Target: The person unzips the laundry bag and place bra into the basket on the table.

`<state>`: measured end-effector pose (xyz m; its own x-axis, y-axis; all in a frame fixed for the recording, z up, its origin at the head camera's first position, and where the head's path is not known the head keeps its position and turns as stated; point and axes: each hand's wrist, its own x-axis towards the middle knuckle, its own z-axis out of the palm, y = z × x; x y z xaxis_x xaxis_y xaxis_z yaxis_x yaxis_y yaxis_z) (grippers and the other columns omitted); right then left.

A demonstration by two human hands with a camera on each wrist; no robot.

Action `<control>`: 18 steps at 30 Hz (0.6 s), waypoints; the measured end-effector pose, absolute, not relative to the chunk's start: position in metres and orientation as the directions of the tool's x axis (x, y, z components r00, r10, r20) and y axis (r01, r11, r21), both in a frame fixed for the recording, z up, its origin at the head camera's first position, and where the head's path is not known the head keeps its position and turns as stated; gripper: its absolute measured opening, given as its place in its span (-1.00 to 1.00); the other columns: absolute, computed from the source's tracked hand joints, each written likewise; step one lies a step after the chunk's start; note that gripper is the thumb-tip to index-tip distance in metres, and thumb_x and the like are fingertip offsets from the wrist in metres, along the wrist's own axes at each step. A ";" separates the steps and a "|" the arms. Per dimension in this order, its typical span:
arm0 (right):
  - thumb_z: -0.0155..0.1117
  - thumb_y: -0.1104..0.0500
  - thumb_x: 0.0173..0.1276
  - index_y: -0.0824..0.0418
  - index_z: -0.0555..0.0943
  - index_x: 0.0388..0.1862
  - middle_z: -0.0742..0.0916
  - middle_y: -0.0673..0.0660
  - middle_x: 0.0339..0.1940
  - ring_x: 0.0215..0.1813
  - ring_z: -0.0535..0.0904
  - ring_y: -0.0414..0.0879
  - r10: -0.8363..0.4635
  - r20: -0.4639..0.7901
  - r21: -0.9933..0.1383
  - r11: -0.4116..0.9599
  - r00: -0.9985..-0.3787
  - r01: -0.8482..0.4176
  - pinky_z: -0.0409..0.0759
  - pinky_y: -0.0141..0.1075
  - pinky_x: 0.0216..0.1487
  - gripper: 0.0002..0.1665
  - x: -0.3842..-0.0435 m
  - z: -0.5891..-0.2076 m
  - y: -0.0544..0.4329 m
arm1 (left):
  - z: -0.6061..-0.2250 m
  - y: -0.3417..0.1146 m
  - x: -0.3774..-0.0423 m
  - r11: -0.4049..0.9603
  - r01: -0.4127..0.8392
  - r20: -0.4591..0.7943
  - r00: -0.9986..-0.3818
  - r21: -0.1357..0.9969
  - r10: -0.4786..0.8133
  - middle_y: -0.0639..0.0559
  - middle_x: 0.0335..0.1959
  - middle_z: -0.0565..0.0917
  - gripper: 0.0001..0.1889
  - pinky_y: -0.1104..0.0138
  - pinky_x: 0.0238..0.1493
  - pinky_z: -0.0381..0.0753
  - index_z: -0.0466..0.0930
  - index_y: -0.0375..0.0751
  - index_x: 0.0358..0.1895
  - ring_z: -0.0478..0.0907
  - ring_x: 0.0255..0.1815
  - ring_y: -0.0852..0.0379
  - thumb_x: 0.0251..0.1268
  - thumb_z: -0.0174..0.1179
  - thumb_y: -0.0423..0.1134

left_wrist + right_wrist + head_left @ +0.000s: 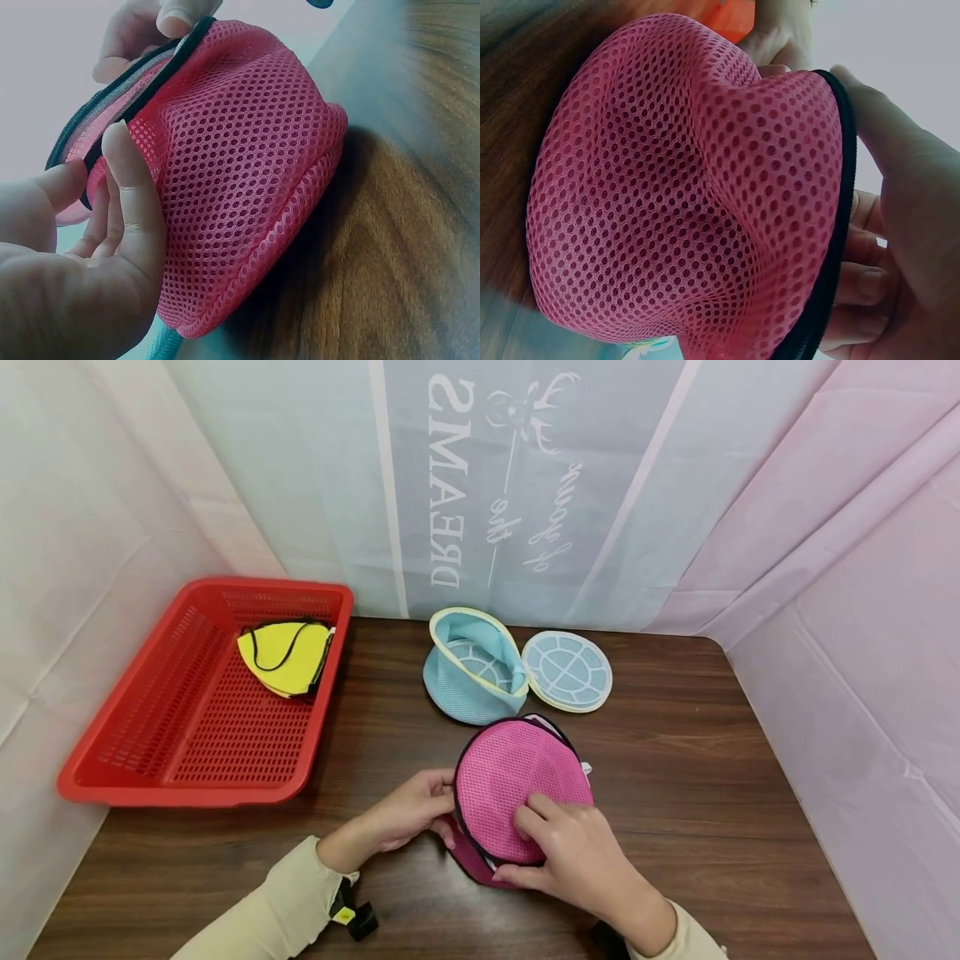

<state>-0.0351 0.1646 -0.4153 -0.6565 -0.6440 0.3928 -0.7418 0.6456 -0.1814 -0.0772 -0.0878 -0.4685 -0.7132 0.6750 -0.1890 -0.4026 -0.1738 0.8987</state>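
Note:
A round pink mesh laundry bag (pixel 517 777) with a black zipper edge stands on the table at the centre front. My left hand (pixel 416 814) pinches its edge from the left; in the left wrist view, thumb and fingers (pixel 133 176) meet at the black trim. From the right, my right hand (pixel 577 852) holds the bag's near edge, its thumb low on the rim and its other fingers curled on the pink top. In the right wrist view, the mesh side (pixel 667 180) bulges and dents, and the right thumb (pixel 874 112) lies by the zipper edge.
Behind the pink bag stands a light-blue mesh bag (pixel 468 693) with yellow trim, its round lid (pixel 567 670) folded out to the right. A red plastic basket (pixel 210 793) at the left holds a yellow, black-edged item (pixel 281 656). Cloth curtains (pixel 525 510) border the table (pixel 697 793).

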 end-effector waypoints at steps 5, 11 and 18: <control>0.59 -0.32 -0.04 -0.04 0.36 -0.48 0.27 -0.19 -0.49 -0.58 0.05 -0.39 -0.652 0.351 -0.164 0.664 -0.672 -0.730 0.01 -0.53 -0.58 -0.37 -0.036 -0.417 0.164 | -0.467 -0.085 -0.076 -0.150 -0.403 -0.210 -0.716 0.903 0.666 -0.05 -0.28 0.68 -0.69 0.36 -0.48 0.68 0.41 -0.61 0.15 0.62 -0.49 0.18 0.48 -0.06 -0.46; 0.57 -0.14 -0.02 -0.02 0.40 -0.50 0.32 -0.14 -0.48 -0.59 0.10 -0.37 -0.685 0.375 -0.124 0.631 -0.625 -0.766 0.06 -0.51 -0.60 -0.52 -0.036 -0.419 0.162 | -0.466 -0.084 -0.077 -0.138 -0.406 -0.220 -0.716 0.904 0.662 -0.03 -0.42 0.64 -0.74 0.37 -0.47 0.66 0.42 -0.53 0.11 0.60 -0.48 0.18 0.52 -0.10 -0.42; 0.62 -0.11 -0.05 0.00 0.42 -0.53 0.35 -0.10 -0.49 -0.60 0.17 -0.32 -0.724 0.365 -0.071 0.605 -0.585 -0.793 0.10 -0.48 -0.62 -0.50 -0.035 -0.421 0.161 | -0.465 -0.084 -0.077 -0.115 -0.404 -0.234 -0.714 0.907 0.659 -0.02 -0.42 0.64 -0.70 0.37 -0.46 0.64 0.40 -0.52 0.14 0.59 -0.43 0.18 0.49 -0.13 -0.41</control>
<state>-0.0350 0.1607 -0.4210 -0.5851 -0.7241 0.3652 -0.7931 0.6049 -0.0713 -0.0767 -0.0840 -0.4652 -0.7143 0.6595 -0.2342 -0.4040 -0.1154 0.9074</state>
